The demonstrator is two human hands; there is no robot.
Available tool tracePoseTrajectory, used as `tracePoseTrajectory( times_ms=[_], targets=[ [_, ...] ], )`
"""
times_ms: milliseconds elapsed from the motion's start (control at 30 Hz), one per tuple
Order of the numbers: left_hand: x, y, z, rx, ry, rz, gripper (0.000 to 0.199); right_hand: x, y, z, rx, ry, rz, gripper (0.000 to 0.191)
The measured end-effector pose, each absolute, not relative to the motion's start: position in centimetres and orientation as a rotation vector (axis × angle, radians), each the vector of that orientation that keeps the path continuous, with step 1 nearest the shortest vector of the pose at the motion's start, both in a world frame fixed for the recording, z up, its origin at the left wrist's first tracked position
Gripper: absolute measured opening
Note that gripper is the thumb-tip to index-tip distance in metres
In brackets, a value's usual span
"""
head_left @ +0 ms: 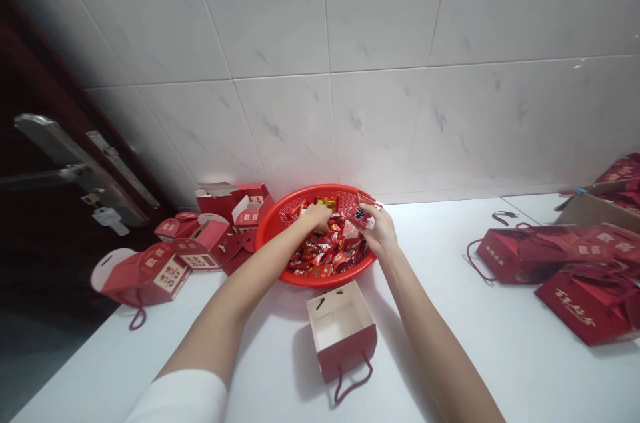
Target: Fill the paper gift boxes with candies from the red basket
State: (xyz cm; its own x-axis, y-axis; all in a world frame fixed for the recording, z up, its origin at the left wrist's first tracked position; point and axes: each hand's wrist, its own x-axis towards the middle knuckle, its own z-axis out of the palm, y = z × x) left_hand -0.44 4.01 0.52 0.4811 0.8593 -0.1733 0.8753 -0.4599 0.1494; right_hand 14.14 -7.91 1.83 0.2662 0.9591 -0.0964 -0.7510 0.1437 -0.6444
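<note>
A red plastic basket (275, 271) holds a heap of candies in shiny red wrappers (323, 251). My left hand (317, 217) reaches into the heap with curled fingers, and its fingertips are hidden among the sweets. Beside it lies a yellow-green packet (327, 203). At the basket's right rim my right hand (381, 231) is closed on a red candy packet (359, 213) with dark and white print. In front of the basket stands a red gift box (347, 353) with its top open, showing a pale inside and a rope handle hanging over its near side.
Several red gift boxes (163, 273) with rope handles crowd the table's left end, near a dark door with a metal handle (75, 173). More closed red boxes (590, 303) and a cardboard carton (585, 206) stand at the right. A tiled wall (380, 129) rises behind the white table (435, 236).
</note>
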Motion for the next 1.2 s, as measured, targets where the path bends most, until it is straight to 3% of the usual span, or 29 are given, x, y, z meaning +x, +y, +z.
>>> tracePoseTrajectory(
  times_ms=[200, 400, 1000, 1200],
  targets=[
    [-0.7, 4.3, 0.6, 2.375, 1.447, -0.093, 0.013, 14.0, -8.1, 2.0, -0.656, -0.388, 1.273, 0.020],
    [-2.8, 4.3, 2.0, 2.105, 1.214, 0.018, 0.027, 14.1, -7.9, 1.8, -0.647, -0.412, 1.290, 0.016],
    [-3.3, 3.5, 4.0, 1.791, 1.044, 0.485, 0.027, 13.9, -8.5, 2.7, -0.702, -0.436, 1.326, 0.013],
    [-3.3, 3.0, 4.3, 1.758, 1.000, 0.485, 0.021, 14.0, -8.2, 2.2, -0.721, -0.520, 1.348, 0.018]
  ],
)
